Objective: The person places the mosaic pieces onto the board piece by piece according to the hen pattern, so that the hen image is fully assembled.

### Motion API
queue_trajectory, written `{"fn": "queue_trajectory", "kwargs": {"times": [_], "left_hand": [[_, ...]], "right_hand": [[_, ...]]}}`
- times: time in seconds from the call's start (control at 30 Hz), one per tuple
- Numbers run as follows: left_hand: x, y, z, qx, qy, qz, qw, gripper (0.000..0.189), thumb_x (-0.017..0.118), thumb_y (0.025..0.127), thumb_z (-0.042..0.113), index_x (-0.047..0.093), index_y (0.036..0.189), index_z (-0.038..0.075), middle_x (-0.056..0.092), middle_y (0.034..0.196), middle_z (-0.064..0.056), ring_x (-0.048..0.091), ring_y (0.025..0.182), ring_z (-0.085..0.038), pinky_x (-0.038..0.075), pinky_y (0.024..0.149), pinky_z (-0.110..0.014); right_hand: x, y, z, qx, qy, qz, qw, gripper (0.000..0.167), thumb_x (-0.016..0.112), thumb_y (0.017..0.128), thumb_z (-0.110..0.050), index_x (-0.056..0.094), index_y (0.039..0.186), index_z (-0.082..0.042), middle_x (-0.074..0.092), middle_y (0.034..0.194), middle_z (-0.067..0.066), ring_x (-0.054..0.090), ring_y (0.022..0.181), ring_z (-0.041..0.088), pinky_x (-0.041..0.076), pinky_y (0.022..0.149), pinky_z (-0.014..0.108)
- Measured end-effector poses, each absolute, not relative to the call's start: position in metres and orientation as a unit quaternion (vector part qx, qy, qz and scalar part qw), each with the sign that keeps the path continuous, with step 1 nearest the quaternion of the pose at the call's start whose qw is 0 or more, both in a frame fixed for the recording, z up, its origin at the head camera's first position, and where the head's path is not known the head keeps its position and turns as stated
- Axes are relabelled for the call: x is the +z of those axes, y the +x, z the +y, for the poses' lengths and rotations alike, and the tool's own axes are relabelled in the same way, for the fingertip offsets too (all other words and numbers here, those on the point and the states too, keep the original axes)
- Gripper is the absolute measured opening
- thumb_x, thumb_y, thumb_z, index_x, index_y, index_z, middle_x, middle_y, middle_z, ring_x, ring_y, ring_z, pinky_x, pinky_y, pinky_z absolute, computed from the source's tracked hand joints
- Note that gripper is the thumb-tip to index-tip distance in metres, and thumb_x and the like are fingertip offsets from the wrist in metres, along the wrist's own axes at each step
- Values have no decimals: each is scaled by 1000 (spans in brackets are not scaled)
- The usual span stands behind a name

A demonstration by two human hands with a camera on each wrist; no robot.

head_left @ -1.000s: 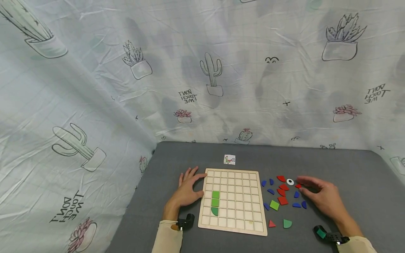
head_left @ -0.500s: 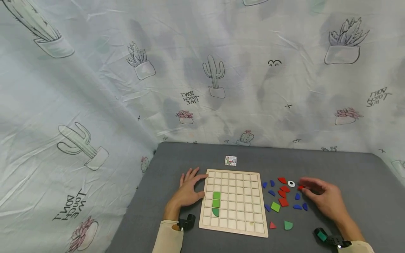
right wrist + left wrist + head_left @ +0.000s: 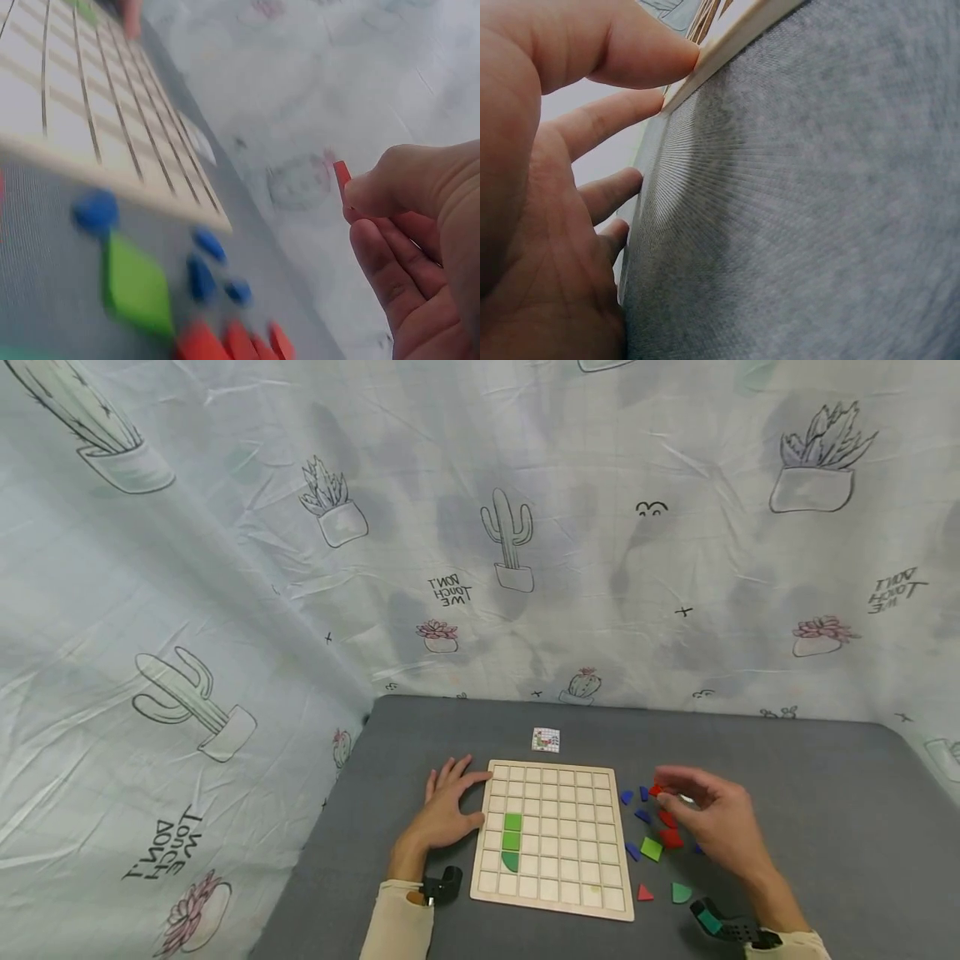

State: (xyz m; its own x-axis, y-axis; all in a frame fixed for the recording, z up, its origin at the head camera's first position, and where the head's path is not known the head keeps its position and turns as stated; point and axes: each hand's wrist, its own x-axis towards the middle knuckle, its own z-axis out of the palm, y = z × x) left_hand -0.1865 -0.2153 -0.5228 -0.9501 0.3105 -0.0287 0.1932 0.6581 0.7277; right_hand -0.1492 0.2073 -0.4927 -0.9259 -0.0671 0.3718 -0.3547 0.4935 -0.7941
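Observation:
A wooden grid board [image 3: 555, 906] lies on the grey table, with two light green squares [image 3: 512, 831] and a dark green quarter-round piece [image 3: 510, 861] in one of its columns. My left hand [image 3: 442, 814] rests at the board's left side; in the left wrist view the thumb [image 3: 652, 56] and forefinger touch the board's edge, and the other fingers are spread. To the right of the board, my right hand [image 3: 716, 818] pinches a small red piece [image 3: 342, 178] between thumb and fingers, held above the loose pieces. Its full shape is hidden by the fingers.
Loose pieces lie right of the board: several blue ones [image 3: 642, 816], red ones [image 3: 671, 838], a light green square [image 3: 651, 849], a red triangle [image 3: 645, 892] and a green piece [image 3: 681, 892]. A small printed card [image 3: 546, 740] lies behind the board. Patterned cloth hangs beyond.
My right hand has picked up a red piece from the right of the group and moved left with it toward the board. The left hand has stayed at the board's edge.

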Motion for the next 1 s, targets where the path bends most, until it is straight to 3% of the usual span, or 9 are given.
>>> {"fn": "queue_trajectory", "kwargs": {"times": [0.13, 0.37, 0.67, 1.0], "left_hand": [[-524, -187, -216, 387, 138, 908, 76, 67, 73, 88, 9, 64, 154, 15, 30, 179, -22, 11, 169, -49, -3, 132, -73], [-525, -186, -216, 387, 136, 909, 73, 67, 74, 87, 8, 64, 154, 16, 30, 179, -22, 11, 169, -49, -2, 132, -73], [-530, -185, -216, 408, 150, 899, 47, 67, 74, 84, 11, 66, 151, 16, 32, 176, -27, 12, 166, -55, -3, 129, -78], [-535, -187, -217, 419, 169, 892, 32, 65, 73, 86, 13, 67, 151, 20, 34, 175, -26, 13, 166, -54, -5, 128, -79]], "right_hand": [[-498, -158, 177, 507, 143, -839, 137, 35, 82, 93, 6, 79, 126, -5, 81, 116, 14, 72, 103, -4, 60, 88, 14], [-514, -172, 125, 546, 180, -813, 98, 31, 81, 95, 2, 80, 124, -9, 82, 115, 11, 78, 102, 20, 65, 95, 29], [-527, -184, 67, 581, 184, -793, 28, 32, 79, 94, 4, 81, 124, -7, 82, 118, 8, 79, 102, 21, 66, 96, 37], [-532, -194, 27, 567, 229, -791, -1, 32, 78, 94, 3, 80, 125, -6, 83, 116, 8, 81, 103, 23, 67, 94, 34]]}}
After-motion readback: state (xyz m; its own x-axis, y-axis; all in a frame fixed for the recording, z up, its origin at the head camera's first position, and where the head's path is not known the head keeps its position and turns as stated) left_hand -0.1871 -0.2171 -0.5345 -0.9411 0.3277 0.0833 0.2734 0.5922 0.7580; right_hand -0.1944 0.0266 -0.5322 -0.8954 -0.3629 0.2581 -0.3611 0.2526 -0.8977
